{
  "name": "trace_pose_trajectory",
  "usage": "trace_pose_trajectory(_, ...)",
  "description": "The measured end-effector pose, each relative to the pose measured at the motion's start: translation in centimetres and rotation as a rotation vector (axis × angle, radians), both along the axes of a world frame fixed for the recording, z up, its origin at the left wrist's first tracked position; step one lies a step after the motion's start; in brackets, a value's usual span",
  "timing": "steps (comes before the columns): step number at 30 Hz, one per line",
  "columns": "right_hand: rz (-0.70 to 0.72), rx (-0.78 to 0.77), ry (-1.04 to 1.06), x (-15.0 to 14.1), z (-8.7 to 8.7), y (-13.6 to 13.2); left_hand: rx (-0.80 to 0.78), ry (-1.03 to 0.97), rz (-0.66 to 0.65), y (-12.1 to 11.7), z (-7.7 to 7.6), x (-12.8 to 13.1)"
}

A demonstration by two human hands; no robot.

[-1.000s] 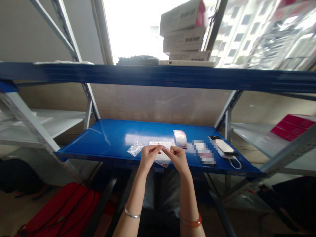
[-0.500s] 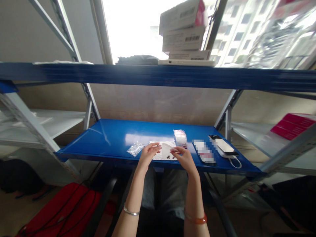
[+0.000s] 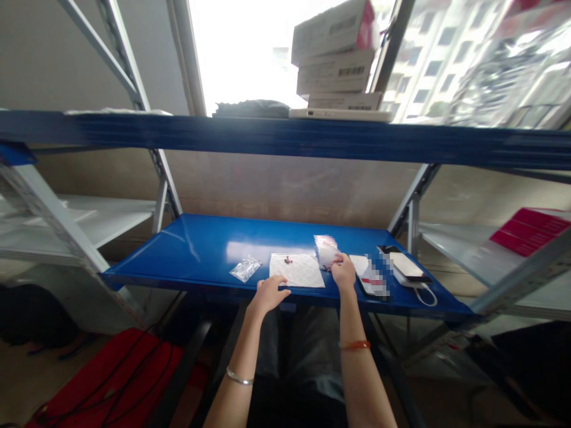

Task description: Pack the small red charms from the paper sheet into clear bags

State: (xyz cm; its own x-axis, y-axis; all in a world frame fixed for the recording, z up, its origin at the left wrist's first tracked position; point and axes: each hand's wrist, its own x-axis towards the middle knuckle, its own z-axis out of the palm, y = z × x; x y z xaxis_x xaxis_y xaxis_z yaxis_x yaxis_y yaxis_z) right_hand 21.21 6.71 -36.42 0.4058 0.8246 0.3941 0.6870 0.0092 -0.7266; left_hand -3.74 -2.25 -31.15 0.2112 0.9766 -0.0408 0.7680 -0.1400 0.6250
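Two hands (image 3: 268, 295) (image 3: 343, 272), two plastic bags (image 3: 244, 268) (image 3: 325, 251), one white sheet (image 3: 297, 270), three boxes (image 3: 334, 32) (image 3: 335, 71) (image 3: 345, 101)

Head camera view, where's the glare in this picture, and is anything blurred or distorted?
In the head view, the window is blown out to white, a pale glare patch sits on the blue steel shelf, the frame uprights lean with wide-angle distortion, and the card is pixelated.

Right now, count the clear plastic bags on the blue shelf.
2. One clear plastic bag lies left of the white sheet; a second clear plastic bag sits past the sheet's right edge, at the right hand. Any under the sheet would be hidden.
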Motion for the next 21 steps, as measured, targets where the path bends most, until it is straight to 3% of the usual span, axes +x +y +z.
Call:
trace_pose_trajectory(7,-0.050,0.030,-0.146,-0.5,-0.8,1.2,0.028,-0.017,0.004,0.2,-0.4,-0.3)
trace_pose_trajectory(15,-0.102,0.121,-0.077,-0.1,-1.5,1.3,0.123,-0.098,0.032,1.0,-1.0,-0.8)
trace_pose_trajectory(18,-0.137,0.129,-0.049,-0.1,-1.6,1.2,0.271,-0.130,0.153,1.4,-1.4,-1.1)
trace_pose_trajectory(21,-0.154,0.143,-0.022,-0.1,-1.8,1.0,0.399,-0.032,0.437,1.6,-1.6,-1.7)
